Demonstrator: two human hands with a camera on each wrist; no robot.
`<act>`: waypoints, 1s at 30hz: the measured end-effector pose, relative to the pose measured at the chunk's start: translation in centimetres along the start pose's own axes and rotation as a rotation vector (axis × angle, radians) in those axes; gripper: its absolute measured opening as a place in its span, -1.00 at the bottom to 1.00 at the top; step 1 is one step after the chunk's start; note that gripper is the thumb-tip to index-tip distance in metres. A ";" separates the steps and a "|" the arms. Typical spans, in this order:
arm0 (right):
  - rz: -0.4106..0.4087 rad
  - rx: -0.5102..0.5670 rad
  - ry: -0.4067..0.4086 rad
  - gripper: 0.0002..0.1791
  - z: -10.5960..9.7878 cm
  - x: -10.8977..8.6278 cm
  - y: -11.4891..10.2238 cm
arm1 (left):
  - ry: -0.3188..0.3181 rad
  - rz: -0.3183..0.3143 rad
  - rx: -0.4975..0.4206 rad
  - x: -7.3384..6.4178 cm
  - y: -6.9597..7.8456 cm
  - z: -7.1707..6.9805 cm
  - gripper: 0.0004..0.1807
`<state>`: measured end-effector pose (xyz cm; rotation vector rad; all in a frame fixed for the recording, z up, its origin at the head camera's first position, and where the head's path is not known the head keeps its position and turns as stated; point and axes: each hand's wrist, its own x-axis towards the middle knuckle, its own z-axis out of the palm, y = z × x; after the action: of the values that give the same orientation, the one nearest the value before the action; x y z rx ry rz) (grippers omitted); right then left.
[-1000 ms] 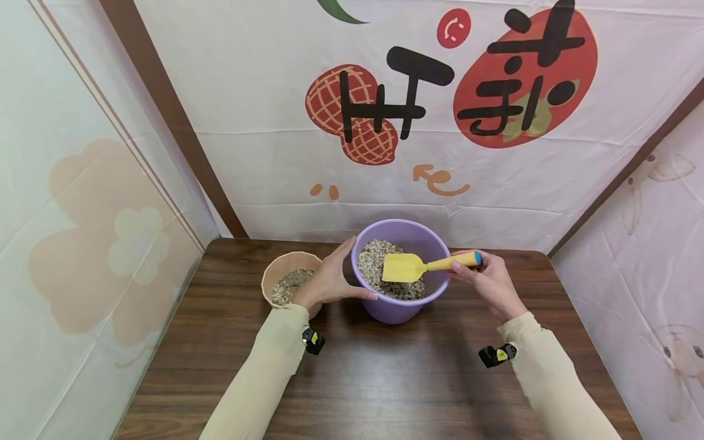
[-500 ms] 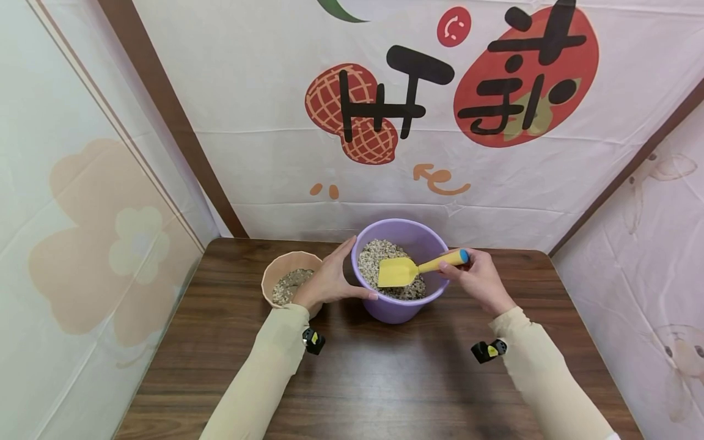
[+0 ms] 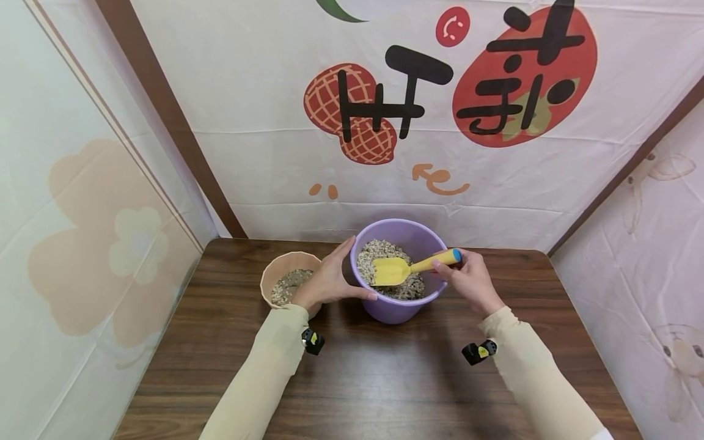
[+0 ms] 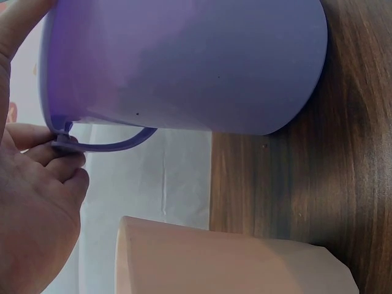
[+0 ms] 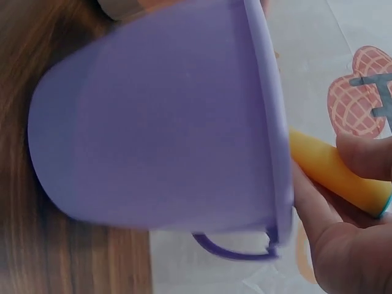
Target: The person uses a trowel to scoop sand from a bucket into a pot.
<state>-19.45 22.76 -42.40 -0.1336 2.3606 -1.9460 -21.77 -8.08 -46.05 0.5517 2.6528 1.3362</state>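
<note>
A: While the round purple plastic bucket (image 3: 392,313) stands near the brown wood-grain table's (image 3: 385,391) back edge, grips?
B: Right hand (image 3: 472,282) pinches yellow plastic scoop (image 3: 400,271), blade inside rim; left hand (image 3: 331,278) spans, grips rim.

Most of the view is filled by a purple bucket (image 5: 165,122), with a purple loop (image 5: 236,253) joined at its rim. Just beside the rim, a yellow handle (image 5: 334,168) is gripped by the right hand (image 5: 349,248). Under the bucket, a wooden table (image 5: 116,263) is seen. Past the bucket, a pale thing (image 5: 119,7), perhaps a bowl, is mostly cut off.
</note>
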 end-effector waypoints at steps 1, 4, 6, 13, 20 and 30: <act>0.007 0.011 0.003 -0.67 0.1 0.1 0.0 | -0.002 0.000 -0.001 0.0 0.0 0.0 0.56; 0.026 0.037 0.013 -0.68 0.5 0.3 -0.1 | -0.007 0.003 -0.003 0.0 0.0 0.0 0.57; 0.038 0.066 0.016 -0.68 0.7 0.4 -0.1 | -0.008 0.009 -0.003 0.0 0.0 0.0 0.57; 0.070 0.159 0.031 -0.64 1.4 0.9 -0.1 | -0.011 0.017 0.009 0.0 0.0 0.0 0.55; 0.098 0.175 0.058 -0.64 1.7 1.1 0.0 | -0.019 0.008 0.011 0.0 0.0 0.0 0.55; 0.085 0.224 -0.007 -0.63 1.3 1.5 0.0 | -0.005 0.001 0.011 0.0 0.0 0.0 0.56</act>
<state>-20.79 21.31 -42.61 -0.0249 2.0878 -2.1456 -21.80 -8.10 -46.01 0.5577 2.6578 1.3188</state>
